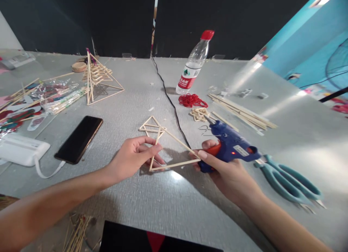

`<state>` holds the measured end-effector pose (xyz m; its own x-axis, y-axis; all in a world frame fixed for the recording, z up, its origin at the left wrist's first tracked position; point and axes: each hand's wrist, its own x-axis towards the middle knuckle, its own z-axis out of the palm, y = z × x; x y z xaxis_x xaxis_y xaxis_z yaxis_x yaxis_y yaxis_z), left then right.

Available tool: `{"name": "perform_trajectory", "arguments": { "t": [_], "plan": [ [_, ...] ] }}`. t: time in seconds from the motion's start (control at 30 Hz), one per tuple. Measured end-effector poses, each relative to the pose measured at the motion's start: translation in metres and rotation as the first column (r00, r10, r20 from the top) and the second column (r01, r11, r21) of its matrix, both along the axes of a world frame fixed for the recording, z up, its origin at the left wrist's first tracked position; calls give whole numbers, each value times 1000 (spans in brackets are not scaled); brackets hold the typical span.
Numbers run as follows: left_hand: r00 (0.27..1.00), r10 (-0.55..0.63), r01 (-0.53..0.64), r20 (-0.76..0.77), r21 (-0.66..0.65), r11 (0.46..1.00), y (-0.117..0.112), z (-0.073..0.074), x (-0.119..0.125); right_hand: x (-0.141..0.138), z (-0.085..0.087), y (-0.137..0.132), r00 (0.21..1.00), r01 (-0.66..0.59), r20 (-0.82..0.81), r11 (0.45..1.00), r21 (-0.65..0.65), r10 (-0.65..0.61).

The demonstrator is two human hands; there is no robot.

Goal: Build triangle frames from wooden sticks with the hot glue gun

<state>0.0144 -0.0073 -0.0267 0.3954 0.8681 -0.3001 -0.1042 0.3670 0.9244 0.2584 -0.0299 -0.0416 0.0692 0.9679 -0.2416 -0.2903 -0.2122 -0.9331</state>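
My left hand [134, 156] pinches a thin wooden stick of a small stick frame [160, 143], a triangular frame resting on the grey table. My right hand [223, 170] is wrapped round a blue glue gun [231, 145] with an orange trigger, its nozzle pointing up and to the left. The index finger of that hand reaches forward and touches the right corner of the frame. A black cord [170, 100] runs across the table behind the frame.
Teal scissors [288, 179] lie right of the glue gun. Loose sticks [241, 110], red string [191, 100], a small stick square [199, 113] and a plastic bottle [194, 63] sit behind. A black phone [79, 138], a white device [21, 148] and a finished stick pyramid [98, 78] lie left.
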Motion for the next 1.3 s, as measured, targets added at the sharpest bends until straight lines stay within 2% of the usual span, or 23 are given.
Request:
{"name": "perform_trajectory", "arguments": {
  "t": [0.23,0.43,0.6,0.83,0.97,1.17,1.3],
  "plan": [
    [991,-19,30,132,-85,996,0,2,-2,1,-4,4,996,-43,77,999,19,41],
    [902,-122,123,413,26,992,-5,4,-6,-2,-4,6,997,-30,77,1000,-4,30],
    [926,-154,130,346,92,987,-10,9,-5,-4,-4,7,996,-16,92,1000,11,15],
    [975,-39,3,221,160,987,-13,13,3,-8,-5,4,985,-54,165,998,30,49],
    [976,-50,8,211,193,981,-16,12,3,-7,-5,3,969,-82,238,995,50,68],
    [948,-90,49,306,138,989,-15,8,-3,-5,-4,3,975,-79,211,996,30,71],
    [937,-41,31,346,33,999,-12,9,-4,-5,-4,4,991,-58,119,998,-15,60]
  ]
}}
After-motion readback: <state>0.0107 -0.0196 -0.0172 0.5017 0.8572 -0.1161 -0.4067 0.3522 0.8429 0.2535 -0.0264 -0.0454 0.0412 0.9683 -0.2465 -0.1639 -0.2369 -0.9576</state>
